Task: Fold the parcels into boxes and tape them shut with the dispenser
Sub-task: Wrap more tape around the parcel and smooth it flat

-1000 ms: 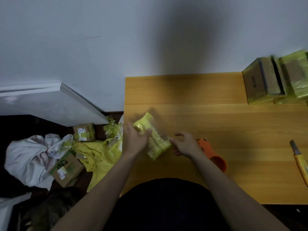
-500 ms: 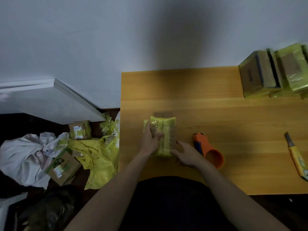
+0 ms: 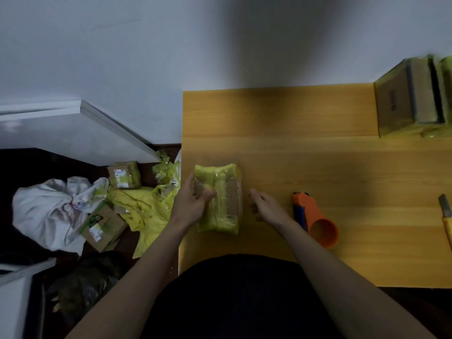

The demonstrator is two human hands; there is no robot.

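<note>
Parcel (image 3: 220,199) in yellow tape sat on the table (image 3: 318,167); my left hand (image 3: 189,201) gripped it; right hand (image 3: 265,206) hovered beside, fingers loosely curled, near the dispenser (image 3: 315,221).

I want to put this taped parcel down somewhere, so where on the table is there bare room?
Bare wood lies across the far half of the table, between the parcel in the left hand and the stacked boxes. More lies between the orange tape dispenser and the yellow knife. It is crowded around the right hand.
</note>
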